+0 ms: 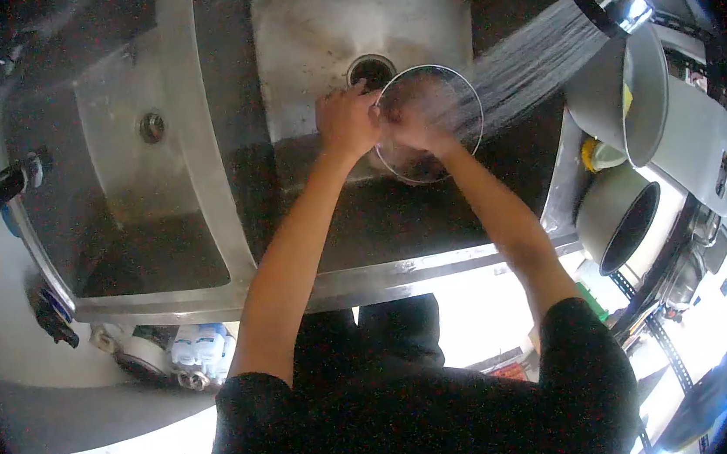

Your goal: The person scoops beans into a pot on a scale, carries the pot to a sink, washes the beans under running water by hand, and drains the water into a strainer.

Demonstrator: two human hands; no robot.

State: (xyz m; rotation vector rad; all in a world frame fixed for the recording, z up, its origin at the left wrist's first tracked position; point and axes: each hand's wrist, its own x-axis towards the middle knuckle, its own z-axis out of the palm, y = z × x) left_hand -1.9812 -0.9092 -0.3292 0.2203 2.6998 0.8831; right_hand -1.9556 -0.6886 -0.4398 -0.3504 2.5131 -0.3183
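Over the right-hand sink basin, a round see-through lid [456,144] with a thin bright rim is held up, looking like a glass pot lid. My left hand [349,121] grips its left edge, fingers curled near the drain opening [370,70]. My right hand [417,130] lies within the lid's outline, against the glass; its fingers are blurred by water and motion. Whether it is in front of or behind the glass is hard to tell. A wide spray of water [531,58] from a chrome spray head [627,9] hits the lid from the upper right.
A second basin [136,183] with its own drain lies left, past a metal divider [197,138]. To the right stand large pale pots [621,220], a yellow-and-white item [603,154] and a metal rack. White-and-blue containers [200,348] sit below the sink's front edge.
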